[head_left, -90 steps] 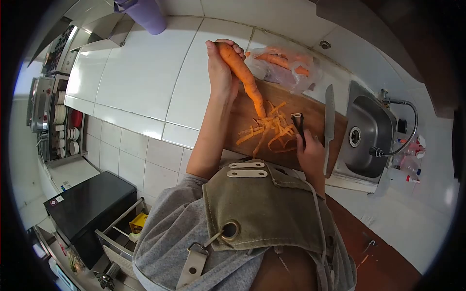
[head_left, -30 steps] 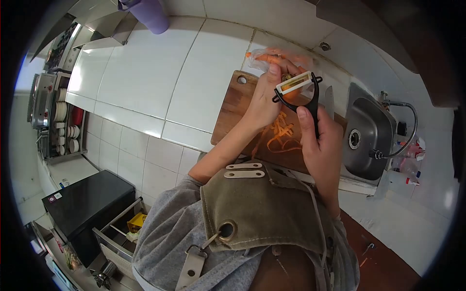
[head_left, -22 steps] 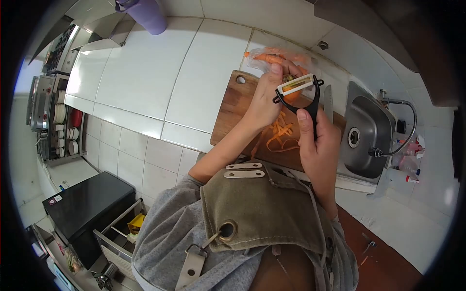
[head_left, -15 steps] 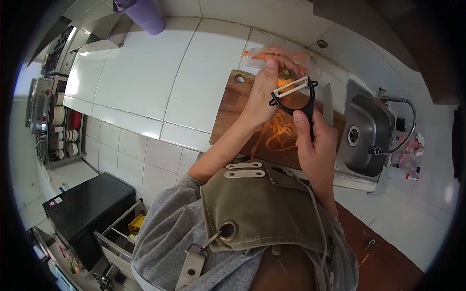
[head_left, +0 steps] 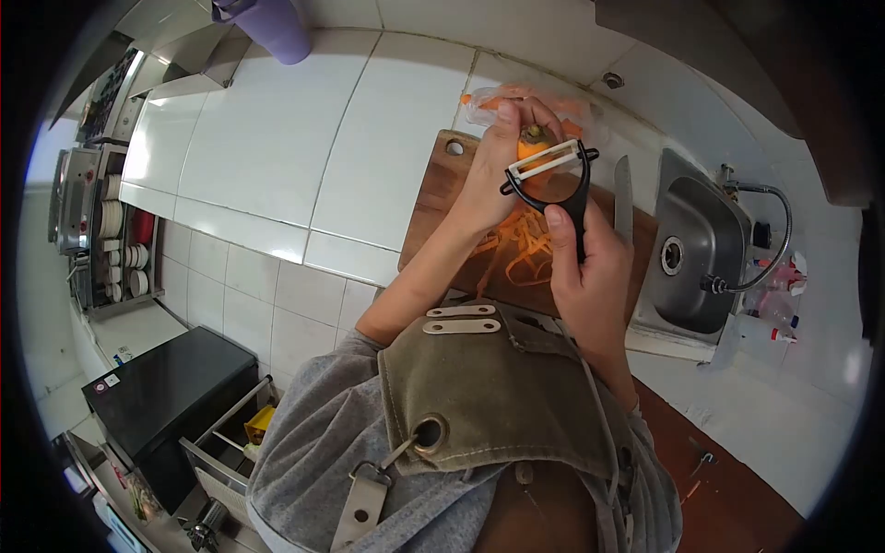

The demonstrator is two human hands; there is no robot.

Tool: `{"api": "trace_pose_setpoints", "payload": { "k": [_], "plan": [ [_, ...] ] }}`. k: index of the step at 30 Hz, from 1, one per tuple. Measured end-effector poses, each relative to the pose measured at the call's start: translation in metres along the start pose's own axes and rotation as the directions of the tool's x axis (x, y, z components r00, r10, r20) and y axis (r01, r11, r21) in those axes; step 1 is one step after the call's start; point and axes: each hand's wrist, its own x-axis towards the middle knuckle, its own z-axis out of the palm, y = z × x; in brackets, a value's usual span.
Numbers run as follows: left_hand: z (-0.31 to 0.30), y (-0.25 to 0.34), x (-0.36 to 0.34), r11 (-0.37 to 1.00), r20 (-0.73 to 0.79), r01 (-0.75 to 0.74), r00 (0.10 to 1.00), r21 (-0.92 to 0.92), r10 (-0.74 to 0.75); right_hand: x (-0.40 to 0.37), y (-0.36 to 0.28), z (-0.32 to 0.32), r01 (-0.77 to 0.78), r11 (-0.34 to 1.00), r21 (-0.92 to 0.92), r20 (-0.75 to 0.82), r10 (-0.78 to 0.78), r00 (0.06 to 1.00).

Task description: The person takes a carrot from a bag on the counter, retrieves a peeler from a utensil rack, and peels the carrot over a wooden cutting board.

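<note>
My left hand (head_left: 501,152) is wrapped round a carrot (head_left: 534,147), its stem end facing up toward me. In my right hand (head_left: 590,253) is a Y-shaped peeler (head_left: 579,205) with a black handle, gripped with the thumb along it. The peeler's white blade head lies across the carrot in this view. Beneath both hands is a wooden cutting board (head_left: 438,189) with a hole in one corner. Orange peel strips (head_left: 527,253) are scattered on it. A knife (head_left: 623,198) lies along the board's right side. Most of the carrot's body is hidden by my fingers and the peeler.
Behind my hands sits a clear plastic bag (head_left: 481,112) with orange pieces. A steel sink (head_left: 705,212) with a hose tap (head_left: 784,221) is to the right, plastic bottles (head_left: 774,309) beyond it. A purple container (head_left: 272,32) stands at the back left of the white-tiled counter (head_left: 369,166).
Both hands, with the carrot and peeler, have shifted slightly to the left. The peel strips and the knife stay where they were.
</note>
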Motion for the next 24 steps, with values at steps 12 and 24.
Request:
{"api": "trace_pose_setpoints", "payload": {
  "k": [12,24],
  "plan": [
    [-0.001,0.008,0.003,0.998,-0.015,-0.01,1.0,0.06,0.011,0.004,0.014,0.001,0.114,0.987,-0.116,-0.056,-0.121,0.991],
    [-0.008,0.004,0.009,0.998,-0.057,0.048,0.997,-0.046,-0.051,0.004,0.03,0.003,0.039,0.998,-0.043,-0.036,-0.041,0.999]
  ]
}}
